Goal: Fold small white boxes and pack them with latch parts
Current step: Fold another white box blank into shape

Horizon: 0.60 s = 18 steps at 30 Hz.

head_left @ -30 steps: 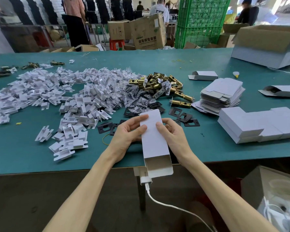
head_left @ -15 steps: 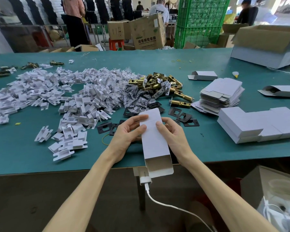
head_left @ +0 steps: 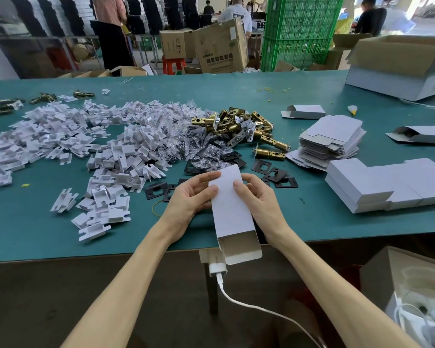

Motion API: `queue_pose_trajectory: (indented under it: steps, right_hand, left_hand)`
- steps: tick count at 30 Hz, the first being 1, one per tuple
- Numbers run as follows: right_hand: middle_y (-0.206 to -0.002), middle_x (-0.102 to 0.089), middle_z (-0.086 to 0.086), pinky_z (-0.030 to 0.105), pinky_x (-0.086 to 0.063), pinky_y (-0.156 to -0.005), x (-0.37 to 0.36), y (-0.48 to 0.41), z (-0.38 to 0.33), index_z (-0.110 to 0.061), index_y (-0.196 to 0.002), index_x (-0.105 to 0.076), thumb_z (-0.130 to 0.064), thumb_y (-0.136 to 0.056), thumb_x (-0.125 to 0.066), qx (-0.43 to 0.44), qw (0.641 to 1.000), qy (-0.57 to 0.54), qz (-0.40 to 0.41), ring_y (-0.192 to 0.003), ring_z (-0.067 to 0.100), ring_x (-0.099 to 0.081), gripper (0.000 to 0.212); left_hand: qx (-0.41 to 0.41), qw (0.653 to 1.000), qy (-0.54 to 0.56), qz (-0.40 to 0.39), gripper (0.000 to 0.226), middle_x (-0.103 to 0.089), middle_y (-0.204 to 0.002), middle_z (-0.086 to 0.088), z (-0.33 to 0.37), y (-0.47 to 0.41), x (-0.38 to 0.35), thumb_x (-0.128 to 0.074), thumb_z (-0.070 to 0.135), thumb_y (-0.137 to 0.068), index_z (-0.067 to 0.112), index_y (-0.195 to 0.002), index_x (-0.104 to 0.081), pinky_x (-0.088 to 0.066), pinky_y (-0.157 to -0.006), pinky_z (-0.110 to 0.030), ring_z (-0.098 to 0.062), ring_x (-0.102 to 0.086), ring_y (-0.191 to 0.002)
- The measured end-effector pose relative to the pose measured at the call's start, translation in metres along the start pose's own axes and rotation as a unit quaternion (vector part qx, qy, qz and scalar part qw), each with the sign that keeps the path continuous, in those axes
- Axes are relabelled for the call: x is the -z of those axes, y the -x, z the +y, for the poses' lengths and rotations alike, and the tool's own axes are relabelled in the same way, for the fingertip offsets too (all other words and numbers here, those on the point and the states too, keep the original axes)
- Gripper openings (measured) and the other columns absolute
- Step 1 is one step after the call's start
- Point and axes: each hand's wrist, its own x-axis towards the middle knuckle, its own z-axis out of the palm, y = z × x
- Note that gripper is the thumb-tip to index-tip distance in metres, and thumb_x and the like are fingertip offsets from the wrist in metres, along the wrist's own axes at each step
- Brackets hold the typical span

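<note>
green characters on brown carton [head_left: 220,46], too blurred to read, no other legible text

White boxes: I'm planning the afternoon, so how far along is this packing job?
Done: a block of closed white cardboard boxes lies at the right. In hand: the left hand and right hand hold one long white carton, near end open. Remaining: a stack of flat box blanks and a heap of brass latch bolts.

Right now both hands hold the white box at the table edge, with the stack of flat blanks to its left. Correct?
No. The head view shows the stack of flat blanks to the right of the white box; the left hand and right hand do hold it.
</note>
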Motion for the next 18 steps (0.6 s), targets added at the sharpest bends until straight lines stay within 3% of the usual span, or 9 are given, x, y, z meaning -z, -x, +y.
queue_pose_trajectory:
  steps: [4, 9, 13, 18]
  right_hand:
    - [-0.094, -0.074, 0.005, 0.04, -0.059, -0.068, 0.0006, 0.0004, 0.0005, -0.023, -0.117, -0.067, -0.034, -0.101, -0.063, 0.0, 1.0, 0.002, -0.001, -0.083, 0.027, -0.073, 0.02]
    - [-0.101, -0.072, 0.015, 0.052, -0.059, -0.072, -0.0003, -0.0001, 0.0021, -0.022, -0.118, -0.067, -0.034, -0.098, -0.067, 0.001, 1.0, 0.023, 0.005, -0.09, 0.036, -0.072, 0.023]
    - [-0.094, -0.071, 0.01, 0.043, -0.058, -0.068, -0.0007, -0.0008, 0.0024, -0.022, -0.118, -0.061, -0.036, -0.096, -0.07, -0.013, 0.999, 0.029, 0.018, -0.086, 0.027, -0.075, 0.028]
    - [-0.095, -0.073, 0.011, 0.045, -0.058, -0.068, 0.0004, -0.0016, 0.0042, -0.021, -0.113, -0.062, -0.038, -0.096, -0.071, -0.012, 0.999, 0.027, 0.018, -0.086, 0.03, -0.075, 0.026]
  left_hand:
    - [0.001, 1.0, -0.008, 0.0, 0.042, -0.075, -0.121, -0.015, -0.0005, 0.0003, -0.0005, -0.073, 0.022, -0.092, 0.013, -0.132, -0.068, -0.061, -0.085, -0.031, -0.025, -0.073, -0.108]
    - [0.009, 0.999, -0.026, 0.018, 0.047, -0.077, -0.112, -0.017, -0.0011, 0.0002, 0.0007, -0.077, 0.027, -0.088, 0.008, -0.13, -0.066, -0.063, -0.084, -0.032, -0.026, -0.075, -0.102]
    - [0.005, 0.999, -0.026, 0.019, 0.045, -0.077, -0.112, -0.018, -0.0016, 0.0005, 0.0006, -0.077, 0.026, -0.088, 0.008, -0.128, -0.067, -0.063, -0.081, -0.031, -0.025, -0.075, -0.101]
    - [-0.002, 0.999, -0.033, 0.004, 0.042, -0.076, -0.118, -0.015, 0.0002, 0.0018, -0.0025, -0.075, 0.027, -0.09, 0.013, -0.13, -0.07, -0.061, -0.089, -0.034, -0.025, -0.073, -0.104]
